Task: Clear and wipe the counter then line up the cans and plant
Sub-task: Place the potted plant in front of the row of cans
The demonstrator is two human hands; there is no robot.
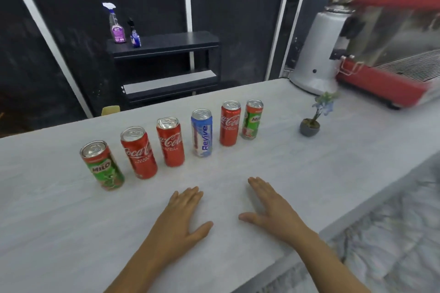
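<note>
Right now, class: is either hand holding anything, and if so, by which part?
Nothing is held. The left hand and right hand lie flat and open on the counter.

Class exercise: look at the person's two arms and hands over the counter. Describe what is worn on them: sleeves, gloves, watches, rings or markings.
Both forearms are bare as far as the frame shows, with no sleeves in view. The left hand and right hand wear no gloves. No watch, bracelet, ring or marking shows on either.

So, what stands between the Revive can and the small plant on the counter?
In the head view, two cans stand between the Revive can and the plant: a Coca-Cola can, then a Milo can. After it, bare counter.
</note>
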